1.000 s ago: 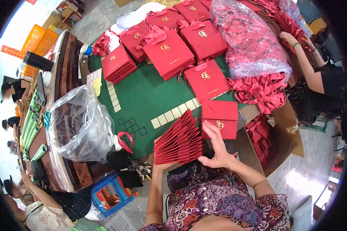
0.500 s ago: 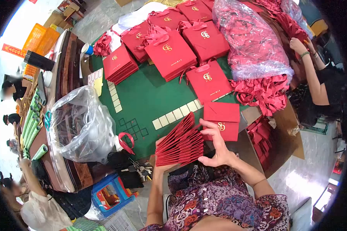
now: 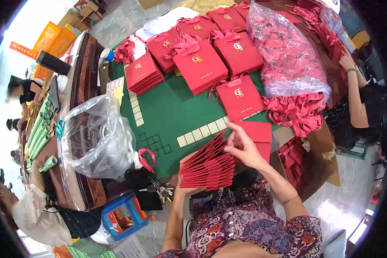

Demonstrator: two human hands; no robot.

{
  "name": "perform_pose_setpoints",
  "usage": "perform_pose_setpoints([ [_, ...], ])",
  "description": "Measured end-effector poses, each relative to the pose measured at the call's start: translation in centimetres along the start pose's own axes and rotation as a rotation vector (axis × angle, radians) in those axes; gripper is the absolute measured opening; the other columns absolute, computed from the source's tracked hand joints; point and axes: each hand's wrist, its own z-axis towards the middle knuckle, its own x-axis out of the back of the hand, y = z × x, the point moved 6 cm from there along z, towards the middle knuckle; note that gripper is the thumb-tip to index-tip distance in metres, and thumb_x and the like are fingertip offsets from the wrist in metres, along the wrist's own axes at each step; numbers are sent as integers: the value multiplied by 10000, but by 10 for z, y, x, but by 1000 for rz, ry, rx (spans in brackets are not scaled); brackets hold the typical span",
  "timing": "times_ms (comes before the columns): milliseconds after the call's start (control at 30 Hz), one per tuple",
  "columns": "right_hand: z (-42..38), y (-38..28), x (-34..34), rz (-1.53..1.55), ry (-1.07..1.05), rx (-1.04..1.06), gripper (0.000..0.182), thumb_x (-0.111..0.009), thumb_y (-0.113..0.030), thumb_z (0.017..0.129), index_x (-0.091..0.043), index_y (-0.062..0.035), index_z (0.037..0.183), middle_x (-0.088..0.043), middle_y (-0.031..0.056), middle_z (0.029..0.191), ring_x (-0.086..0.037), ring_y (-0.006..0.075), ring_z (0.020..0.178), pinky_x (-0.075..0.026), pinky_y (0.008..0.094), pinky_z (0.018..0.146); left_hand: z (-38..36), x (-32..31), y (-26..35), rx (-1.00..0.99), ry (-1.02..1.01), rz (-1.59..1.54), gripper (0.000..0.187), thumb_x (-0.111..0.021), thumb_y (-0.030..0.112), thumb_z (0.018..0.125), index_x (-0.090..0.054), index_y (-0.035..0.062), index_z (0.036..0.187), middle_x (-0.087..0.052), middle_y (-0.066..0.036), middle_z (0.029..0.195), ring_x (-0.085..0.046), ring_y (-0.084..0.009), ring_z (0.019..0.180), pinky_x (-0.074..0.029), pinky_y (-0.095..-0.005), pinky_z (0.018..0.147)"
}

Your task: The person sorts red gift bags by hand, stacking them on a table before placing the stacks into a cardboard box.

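Observation:
A fanned stack of flat red paper bags [image 3: 207,168] rests in my left hand [image 3: 181,191], which grips it from the left side and beneath. Most of that hand's fingers are hidden behind the stack. My right hand [image 3: 248,151] is at the stack's upper right edge, thumb and index finger apart, nothing held between them. Partly behind the right hand lies a flat red bag [image 3: 257,129] with a folded flap. Just beyond it, a red bag with a gold emblem and ribbon handle [image 3: 240,98] lies on the green table mat [image 3: 167,107].
Several piles of red bags [image 3: 200,69] cover the table's far side. A plastic sack of red ribbons [image 3: 288,56] lies at right, above a cardboard box [image 3: 316,159]. At left are a clear plastic bag [image 3: 99,137] and a red ribbon loop [image 3: 147,161]. Another person's arm [image 3: 354,90] is at far right.
My right hand has drawn its fingers in and moved slightly up and right, over the flat bag. The stack stays in my left hand. The whole view has shifted a little.

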Motion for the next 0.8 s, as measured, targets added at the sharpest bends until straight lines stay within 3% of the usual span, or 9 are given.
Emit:
perform_pose_setpoints([
  [67,8,1,3,-9,-30,-66,496,-665,0,820,-475,-74,1272,-446,-7,852,-475,67,780,-430,251,704,4,-4,15,-113,-18,183,1016,-906,254,556,-311,32,1349,-446,-131,1354,-455,-223,1242,-348,-361,1076],
  [200,19,-13,2,-416,-44,112,223,-730,-129,797,-611,-56,971,-508,22,902,-498,107,798,-421,271,701,4,-14,25,-115,135,-393,1138,-898,229,569,-173,64,1430,-373,-121,1432,-373,-256,1323,-281,-393,1123],
  [267,17,-27,-4,-651,107,552,185,-704,-123,819,-570,-51,925,-530,37,934,-504,110,835,-417,275,706,7,-11,18,-39,-8,-249,1131,-870,241,609,-136,56,1449,-347,-139,1446,-385,-253,1312,-291,-397,1115],
  [333,13,-18,-9,-658,115,609,178,-669,-114,854,-527,-55,943,-548,37,921,-519,94,817,-420,265,677,9,-20,21,35,-153,-106,1124,-842,252,649,-99,49,1468,-320,-157,1461,-398,-250,1301,-302,-400,1107],
  [400,13,19,-2,-165,188,211,190,-641,-112,883,-496,-49,988,-552,21,862,-521,78,771,-422,245,649,8,-15,53,-190,109,23,1208,-902,253,557,-123,44,1458,-292,-147,1477,-334,-279,1346,-293,-405,1117],
  [533,9,14,-6,-42,310,236,137,-582,-94,921,-465,-44,970,-517,7,810,-474,64,716,-408,229,632,4,-14,58,-270,242,-84,1163,-886,326,577,-174,32,1448,-305,-165,1465,-371,-280,1325,-318,-407,1098],
  [600,13,20,-4,-161,359,360,116,-551,-80,934,-450,-55,983,-497,6,852,-461,63,765,-405,227,680,-2,-11,72,-402,320,297,962,-855,349,623,-345,16,1368,-461,-162,1349,-454,-271,1254,-335,-419,1080],
  [700,7,7,-3,-24,416,366,121,-502,-33,939,-427,-65,1030,-452,-2,971,-434,75,900,-387,237,820,-6,-11,36,-217,235,157,742,-838,312,660,-487,11,1240,-577,-149,1192,-534,-264,1148,-348,-436,1065],
  [800,-6,-10,28,-95,625,425,136,-489,-33,945,-427,-56,1064,-458,5,988,-445,87,902,-390,243,830,-10,-10,44,-304,170,214,602,-820,293,689,-540,13,1143,-629,-124,1079,-571,-259,1069,-362,-444,1049],
])
